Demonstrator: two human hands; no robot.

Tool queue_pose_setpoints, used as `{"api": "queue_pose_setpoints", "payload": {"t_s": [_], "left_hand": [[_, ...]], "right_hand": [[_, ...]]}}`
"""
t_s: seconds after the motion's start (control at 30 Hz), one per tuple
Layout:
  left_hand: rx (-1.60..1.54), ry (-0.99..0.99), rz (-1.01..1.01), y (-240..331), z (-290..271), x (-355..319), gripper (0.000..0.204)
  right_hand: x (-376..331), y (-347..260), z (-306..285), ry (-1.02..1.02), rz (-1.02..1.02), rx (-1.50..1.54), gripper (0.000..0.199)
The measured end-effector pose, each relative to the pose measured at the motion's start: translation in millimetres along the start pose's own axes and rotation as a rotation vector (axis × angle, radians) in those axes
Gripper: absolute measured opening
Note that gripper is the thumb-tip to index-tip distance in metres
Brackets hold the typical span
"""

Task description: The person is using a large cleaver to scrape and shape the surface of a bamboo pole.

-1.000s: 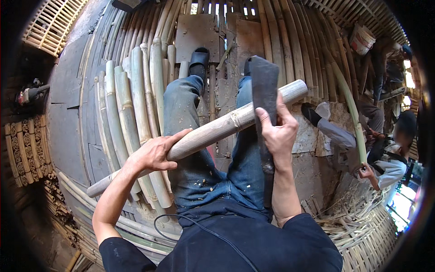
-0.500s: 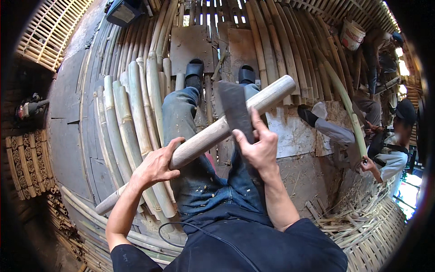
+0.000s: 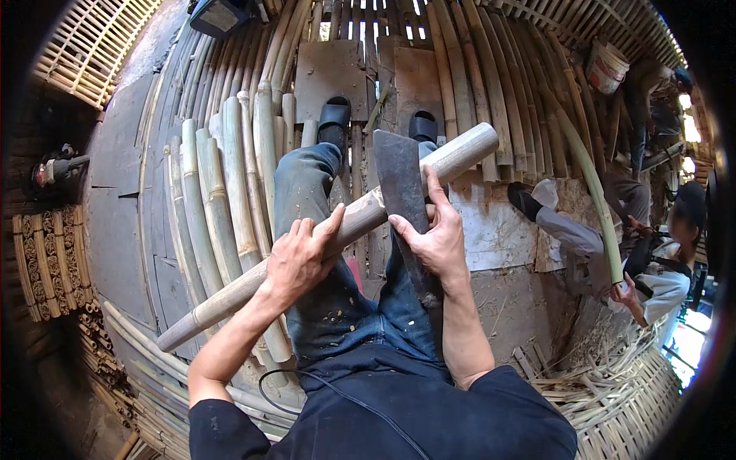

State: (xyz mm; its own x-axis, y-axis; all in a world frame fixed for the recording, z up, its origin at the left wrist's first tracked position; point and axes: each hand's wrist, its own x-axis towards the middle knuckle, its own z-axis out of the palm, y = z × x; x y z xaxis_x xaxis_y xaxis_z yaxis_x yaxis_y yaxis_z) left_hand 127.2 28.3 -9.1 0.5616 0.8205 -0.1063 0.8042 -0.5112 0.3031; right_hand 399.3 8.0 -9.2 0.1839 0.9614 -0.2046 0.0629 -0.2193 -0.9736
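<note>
In the head view, my left hand [image 3: 299, 253] is just on the 9 o'clock side of centre, curled over the pole [image 3: 360, 218] with the knuckles up and the index finger stretched along it. The pole slants through the middle, above my jeans [image 3: 360, 322], its narrower end toward 8 o'clock and its thicker end toward 2 o'clock.

My right hand [image 3: 441, 238] is on the 3 o'clock side of centre, closed on the dark blade [image 3: 397, 172]. The thumb lies on the blade and the index finger points to 12 o'clock beside its right edge, over the pole; I cannot tell how the hidden fingers sit. The blade crosses over the pole, broad end toward 12 o'clock and lower end toward 5 o'clock. I cannot tell whether its edge bites in.

Around me, my slippers [image 3: 334, 113] are near 12 o'clock. A row of cut poles [image 3: 218, 184] lies toward 10 o'clock, and long poles [image 3: 491, 92] lie toward 1 o'clock. A white bucket [image 3: 607, 67] stands toward 2 o'clock. Between 3 and 4 o'clock, a co-worker's hand [image 3: 626, 291] is at the end of a green pole [image 3: 586, 165]. Bundles [image 3: 50, 261] are stacked toward 9 o'clock, and loose strips [image 3: 560, 376] lie toward 4 o'clock.
</note>
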Motion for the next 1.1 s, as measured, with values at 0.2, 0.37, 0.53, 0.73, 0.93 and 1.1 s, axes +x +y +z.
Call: {"api": "queue_pose_setpoints", "payload": {"t_s": [0.2, 0.37, 0.53, 0.73, 0.93, 1.1], "left_hand": [[-0.068, -0.156, 0.043, -10.1, -21.1, 9.6, 0.106], [-0.078, -0.197, 0.014, -2.6, -22.3, 12.9, 0.112], [-0.125, -0.110, 0.080, -10.2, -8.0, 13.0, 0.110], [-0.084, -0.135, 0.043, -4.8, -19.1, 11.1, 0.108], [-0.090, -0.075, 0.068, -1.6, -8.2, 14.7, 0.102], [-0.111, -0.016, 0.056, -7.3, 1.2, 7.7, 0.088]], "right_hand": [[5.4, -6.5, -20.5, 0.178, -0.117, -0.005, 0.090], [4.8, 0.0, -26.0, 0.248, -0.167, -0.037, 0.089], [-15.6, -6.1, 40.9, -0.085, -0.070, -0.040, 0.080], [5.6, -17.0, -6.7, 0.208, -0.100, 0.054, 0.082], [-5.0, -13.0, 21.1, 0.120, -0.148, -0.061, 0.079], [-0.2, -17.2, 21.7, 0.114, -0.093, 0.051, 0.078]]}}
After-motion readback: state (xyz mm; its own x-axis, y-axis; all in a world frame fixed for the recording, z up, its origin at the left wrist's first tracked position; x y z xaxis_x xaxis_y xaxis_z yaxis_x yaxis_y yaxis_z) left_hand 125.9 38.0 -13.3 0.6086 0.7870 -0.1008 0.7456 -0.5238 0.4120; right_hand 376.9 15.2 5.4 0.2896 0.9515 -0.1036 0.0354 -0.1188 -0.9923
